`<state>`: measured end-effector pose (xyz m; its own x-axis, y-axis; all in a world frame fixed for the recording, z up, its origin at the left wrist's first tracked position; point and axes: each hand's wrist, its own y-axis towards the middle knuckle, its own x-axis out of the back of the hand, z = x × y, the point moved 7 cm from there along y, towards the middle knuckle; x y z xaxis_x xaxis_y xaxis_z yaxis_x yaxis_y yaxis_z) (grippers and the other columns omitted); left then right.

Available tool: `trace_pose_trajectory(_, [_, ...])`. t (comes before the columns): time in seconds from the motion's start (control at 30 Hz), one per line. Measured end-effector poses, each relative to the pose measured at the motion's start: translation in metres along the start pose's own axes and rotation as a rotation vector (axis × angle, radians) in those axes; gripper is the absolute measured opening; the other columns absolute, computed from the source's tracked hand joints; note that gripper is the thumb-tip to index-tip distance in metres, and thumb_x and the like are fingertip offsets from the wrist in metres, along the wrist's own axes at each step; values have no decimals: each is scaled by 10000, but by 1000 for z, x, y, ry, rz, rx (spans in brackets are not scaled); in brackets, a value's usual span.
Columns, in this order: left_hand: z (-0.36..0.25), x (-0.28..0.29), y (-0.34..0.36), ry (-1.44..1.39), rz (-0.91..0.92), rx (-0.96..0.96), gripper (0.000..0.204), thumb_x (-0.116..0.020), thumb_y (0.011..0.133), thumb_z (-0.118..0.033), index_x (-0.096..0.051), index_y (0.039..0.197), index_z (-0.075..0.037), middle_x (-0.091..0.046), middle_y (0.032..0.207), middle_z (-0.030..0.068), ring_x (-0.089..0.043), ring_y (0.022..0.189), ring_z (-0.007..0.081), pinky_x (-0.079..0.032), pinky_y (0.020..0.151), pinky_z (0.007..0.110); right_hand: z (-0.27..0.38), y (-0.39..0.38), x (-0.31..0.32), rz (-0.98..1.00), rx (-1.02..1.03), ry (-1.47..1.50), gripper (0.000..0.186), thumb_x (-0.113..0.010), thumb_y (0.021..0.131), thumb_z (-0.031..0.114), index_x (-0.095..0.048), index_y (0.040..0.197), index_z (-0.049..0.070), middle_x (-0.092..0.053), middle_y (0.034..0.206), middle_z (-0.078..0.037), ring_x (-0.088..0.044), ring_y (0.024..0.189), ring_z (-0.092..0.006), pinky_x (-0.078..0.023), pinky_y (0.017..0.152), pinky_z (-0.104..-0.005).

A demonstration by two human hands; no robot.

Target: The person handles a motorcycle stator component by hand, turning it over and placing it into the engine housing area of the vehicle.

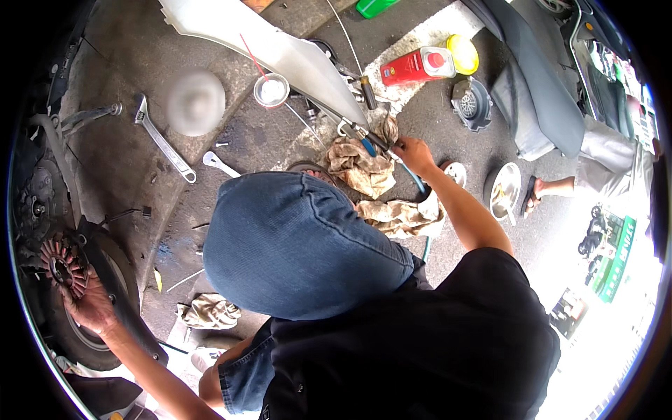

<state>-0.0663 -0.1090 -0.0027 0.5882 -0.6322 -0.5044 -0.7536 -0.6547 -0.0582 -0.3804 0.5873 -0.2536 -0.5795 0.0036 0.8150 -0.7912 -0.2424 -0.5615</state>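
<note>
My left hand (89,306) is at the lower left, its fingers curled on the lower edge of a reddish finned disc (63,262) mounted beside a black tyre (112,280). Stretched forward, my right hand (414,155) grips a slim black-handled tool (372,142) lying on the ground. A blue-green hose (420,183) runs back from that tool. My bent knee in blue jeans (301,245) fills the middle of the view.
An adjustable wrench (164,143), a small metal cup (271,89) and a white plastic panel (266,42) lie ahead. Rags (360,168) are near the tool. To the right are a red bottle (418,66), a black fan cover (472,105) and another person's sandalled foot (542,190).
</note>
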Motion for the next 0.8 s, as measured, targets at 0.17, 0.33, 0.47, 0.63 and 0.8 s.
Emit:
trace_pose_trajectory(0.17, [7, -32, -1, -88, 92, 35, 617, -624, 926, -148, -344, 1451, 16, -405, 1477, 158, -481, 1249, 257, -456, 998, 372, 38, 55, 40, -279, 56, 402, 292, -658, 852, 313, -645, 974, 48, -674, 967, -195, -634, 950, -399, -494, 837, -466])
trace_pose_trajectory(0.33, [10, -9, 5, 47, -103, 14, 629, -609, 926, -160, -332, 1460, 24, -372, 1509, 166, -434, 1325, 285, -421, 1047, 429, 47, 127, 45, -244, 78, 232, 424, -698, 820, 362, -571, 1000, 0, -644, 1025, -240, -615, 1008, -400, -483, 861, -464])
trace_pose_trajectory(0.47, [-32, -33, -32, 147, -219, -13, 655, -569, 927, -197, -294, 1493, -19, -353, 1515, 207, -400, 1357, 337, -289, 1149, 487, 146, 102, 84, -465, 433, 304, 330, -627, 893, 272, -585, 1048, -17, -633, 1038, -227, -605, 960, -407, -462, 849, -472])
trace_pose_trajectory(0.63, [19, -40, -7, 23, -413, 21, 227, -672, 853, -150, -625, 1028, -12, -678, 940, 95, -641, 898, 206, -518, 907, 447, 202, 46, 161, -410, 766, 742, 252, -610, 963, 146, -605, 1108, -60, -659, 985, -120, -609, 871, -165, -507, 784, -285])
trace_pose_trajectory(0.8, [40, -56, -13, -123, -555, -90, 193, -657, 836, -79, -642, 1023, -30, -672, 954, 77, -650, 919, 206, -557, 819, 443, 419, -1, 188, 71, 1077, 758, 319, -572, 989, 243, -588, 1146, -35, -610, 966, -84, -546, 824, -132, -456, 751, -275])
